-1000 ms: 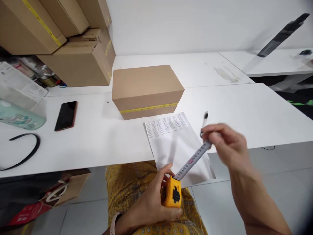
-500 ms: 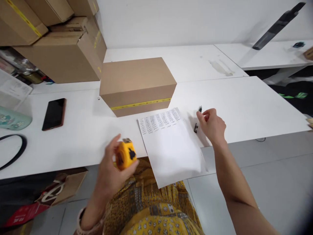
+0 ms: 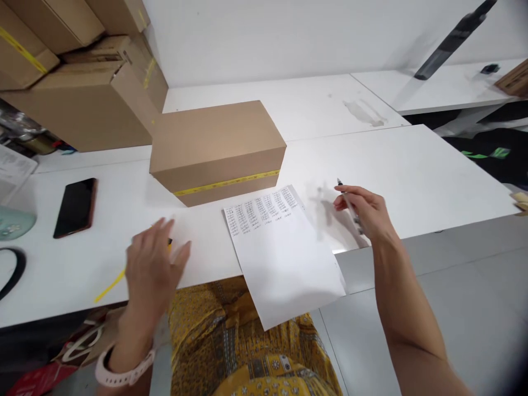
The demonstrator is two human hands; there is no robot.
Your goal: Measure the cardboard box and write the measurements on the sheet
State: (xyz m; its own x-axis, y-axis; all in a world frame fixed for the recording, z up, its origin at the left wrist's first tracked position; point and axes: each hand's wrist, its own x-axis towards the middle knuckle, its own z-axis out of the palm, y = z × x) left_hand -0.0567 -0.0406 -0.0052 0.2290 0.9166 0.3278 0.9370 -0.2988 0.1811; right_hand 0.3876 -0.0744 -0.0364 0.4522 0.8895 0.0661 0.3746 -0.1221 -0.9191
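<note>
So the sheet point(image 3: 284, 269) pokes past the surface's point(image 3: 412, 176) near edge, left hand point(image 3: 150, 264) mostly hides the tape measure point(image 3: 169, 246) left of it (can't tell if that grip's loose), right hand point(image 3: 367, 214) pinches the pen point(image 3: 350, 207), and the box point(image 3: 216, 135) sits behind.

Slanted pen point(image 3: 350, 207) right of handwritten sheet point(image 3: 284, 258); yellow tape measure point(image 3: 169, 248) left of it, mostly hidden

On the table point(image 3: 412, 181), the box point(image 3: 218, 143) is set behind the sheet of paper point(image 3: 284, 264), which is extended past the near edge. The phone point(image 3: 76, 208) is placed left, nearer than the stacked cartons point(image 3: 82, 110). Right of the sheet, the pen point(image 3: 351, 210) is held in the right hand point(image 3: 368, 212).
</note>
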